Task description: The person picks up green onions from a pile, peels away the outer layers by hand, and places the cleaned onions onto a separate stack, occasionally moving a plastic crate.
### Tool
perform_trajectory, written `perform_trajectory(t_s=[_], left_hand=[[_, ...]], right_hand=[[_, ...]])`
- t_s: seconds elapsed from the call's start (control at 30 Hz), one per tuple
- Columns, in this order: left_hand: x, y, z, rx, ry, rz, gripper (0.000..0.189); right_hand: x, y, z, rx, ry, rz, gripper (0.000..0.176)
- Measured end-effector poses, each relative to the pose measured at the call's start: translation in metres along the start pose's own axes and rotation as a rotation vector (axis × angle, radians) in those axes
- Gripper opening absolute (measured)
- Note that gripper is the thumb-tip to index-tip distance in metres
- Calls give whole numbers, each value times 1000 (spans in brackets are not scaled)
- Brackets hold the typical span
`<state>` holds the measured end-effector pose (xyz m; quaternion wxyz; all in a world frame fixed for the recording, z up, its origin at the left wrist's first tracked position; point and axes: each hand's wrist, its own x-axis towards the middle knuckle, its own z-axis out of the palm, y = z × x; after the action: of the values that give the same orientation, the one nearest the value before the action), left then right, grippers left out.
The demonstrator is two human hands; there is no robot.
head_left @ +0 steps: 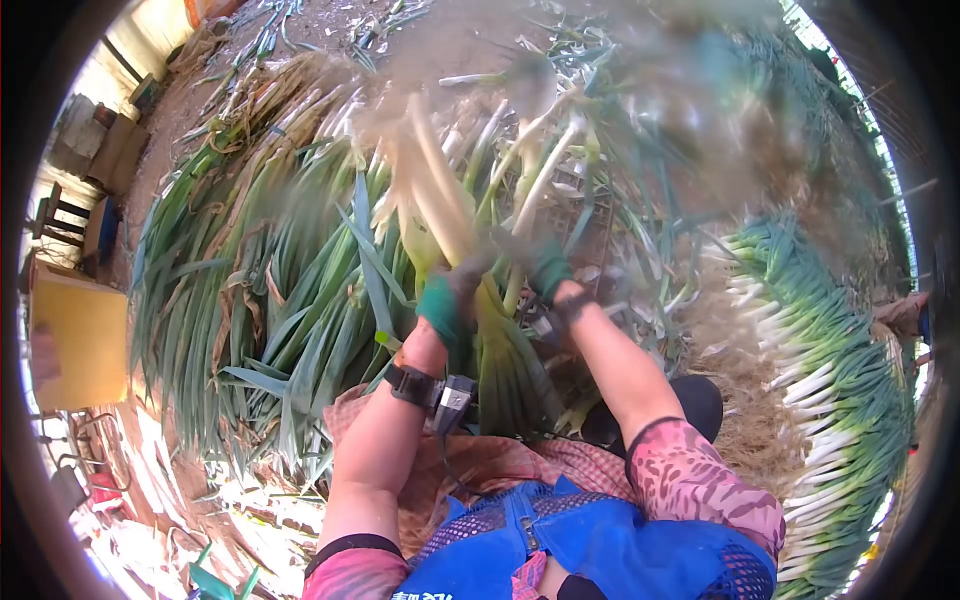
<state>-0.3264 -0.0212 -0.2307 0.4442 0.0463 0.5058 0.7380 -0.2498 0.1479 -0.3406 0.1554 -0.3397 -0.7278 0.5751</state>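
My left hand (447,303), in a green and dark glove, is closed around thick pale leek stalks (437,195). Their white ends point away from me, and their green leaves (508,375) hang down toward my lap. Close to its right, my gloved right hand (546,270) is closed at a thinner leek stalk (548,175) that splays to the upper right. Haze and motion smear the fingertips and the upper ends of the stalks. Each wrist wears a dark band, the left one with a small grey device (452,402).
A big heap of untrimmed leeks (260,260) lies to the left. Along the right stretches a long row of leeks (830,390) with clean white ends. Dry root scraps (755,390) litter the ground beside it. A yellow board (80,335) stands at far left.
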Motion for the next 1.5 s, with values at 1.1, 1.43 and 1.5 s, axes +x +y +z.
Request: perform_trajectory(t_s=[1.1, 1.43, 1.5], left_hand=[[-98, 8, 69, -45, -1068, -192, 45], [-83, -32, 65, 341, -964, -125, 33], [-63, -78, 54, 393, -862, -102, 34]], right_hand=[[-48, -224, -178, -986, 244, -634, 38], [-71, -315, -294, -1158, 355, -370, 41], [-83, -342, -305, -1184, 317, -347, 42]])
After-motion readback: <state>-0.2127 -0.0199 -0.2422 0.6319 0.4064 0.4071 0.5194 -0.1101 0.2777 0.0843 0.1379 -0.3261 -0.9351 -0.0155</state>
